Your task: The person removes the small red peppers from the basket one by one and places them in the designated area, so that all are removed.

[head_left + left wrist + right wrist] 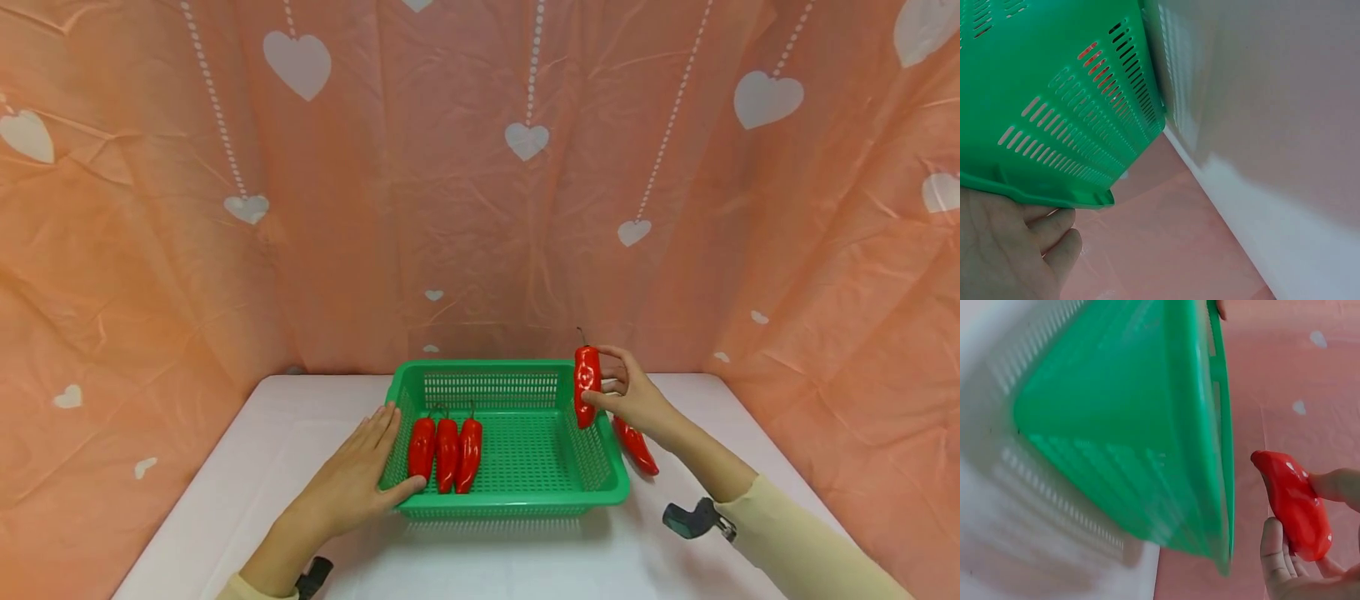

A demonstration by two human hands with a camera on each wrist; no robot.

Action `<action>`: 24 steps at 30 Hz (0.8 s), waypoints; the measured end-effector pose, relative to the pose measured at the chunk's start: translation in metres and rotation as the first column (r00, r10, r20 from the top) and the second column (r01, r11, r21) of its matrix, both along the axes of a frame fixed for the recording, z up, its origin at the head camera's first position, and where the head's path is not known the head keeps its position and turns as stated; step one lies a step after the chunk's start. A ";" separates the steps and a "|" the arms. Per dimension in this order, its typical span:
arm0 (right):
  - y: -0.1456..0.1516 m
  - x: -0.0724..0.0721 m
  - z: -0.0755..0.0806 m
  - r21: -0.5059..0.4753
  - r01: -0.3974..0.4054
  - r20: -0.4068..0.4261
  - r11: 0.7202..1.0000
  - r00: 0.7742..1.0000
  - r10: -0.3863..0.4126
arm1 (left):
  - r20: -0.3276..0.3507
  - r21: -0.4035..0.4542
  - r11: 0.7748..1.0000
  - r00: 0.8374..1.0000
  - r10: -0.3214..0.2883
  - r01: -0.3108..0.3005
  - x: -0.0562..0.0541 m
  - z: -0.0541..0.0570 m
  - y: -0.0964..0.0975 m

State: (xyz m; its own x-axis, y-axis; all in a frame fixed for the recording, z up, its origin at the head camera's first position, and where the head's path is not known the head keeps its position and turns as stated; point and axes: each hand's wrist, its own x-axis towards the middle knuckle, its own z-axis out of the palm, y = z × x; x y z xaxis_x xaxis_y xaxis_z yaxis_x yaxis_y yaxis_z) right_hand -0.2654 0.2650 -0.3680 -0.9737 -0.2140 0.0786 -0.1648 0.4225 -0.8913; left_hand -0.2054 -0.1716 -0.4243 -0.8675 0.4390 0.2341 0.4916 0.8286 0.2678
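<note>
A red chili pepper (pixel 587 385) with a thin stem is pinched between the thumb and fingers of my right hand (pixel 637 402), upright over the right rim of a green slotted basket (pixel 517 500). The right wrist view shows the same held chili pepper (pixel 1297 506) beside the basket's outer wall. Along the basket's left rim, near its front corner, my left hand (pixel 348 483) rests with fingers extended and thumb on the front edge. Three red chili peppers (pixel 447 454) lie side by side in the basket's left part, stems pointing away from me.
Another red chili pepper (pixel 636 447) lies on the white table (pixel 247 483) just outside the basket's right side, partly hidden by the rim. Peach fabric (pixel 465 250) printed with white hearts encloses the back and sides.
</note>
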 end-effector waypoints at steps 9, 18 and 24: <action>0.036 0.001 -0.001 -0.012 -0.016 -0.013 1.000 1.000 0.016 | 0.014 0.002 1.000 1.000 0.003 -0.003 0.000 0.000 -0.001; 0.074 0.003 -0.011 0.035 -0.069 -0.003 0.997 0.998 0.069 | 0.020 0.004 1.000 1.000 0.003 -0.003 0.000 0.001 0.001; 0.093 0.004 -0.017 0.076 -0.051 0.029 0.996 0.998 0.049 | 0.021 0.000 1.000 1.000 0.005 -0.005 0.000 0.001 0.000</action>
State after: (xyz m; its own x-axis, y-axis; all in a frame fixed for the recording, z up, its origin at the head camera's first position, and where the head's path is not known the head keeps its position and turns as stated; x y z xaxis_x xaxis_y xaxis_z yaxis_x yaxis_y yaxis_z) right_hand -0.2615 0.3578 -0.3849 -0.9631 -0.2671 0.0339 -0.1638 0.4812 -0.8611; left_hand -0.2051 -0.1717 -0.4234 -0.8745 0.4342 0.2159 0.4814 0.8313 0.2779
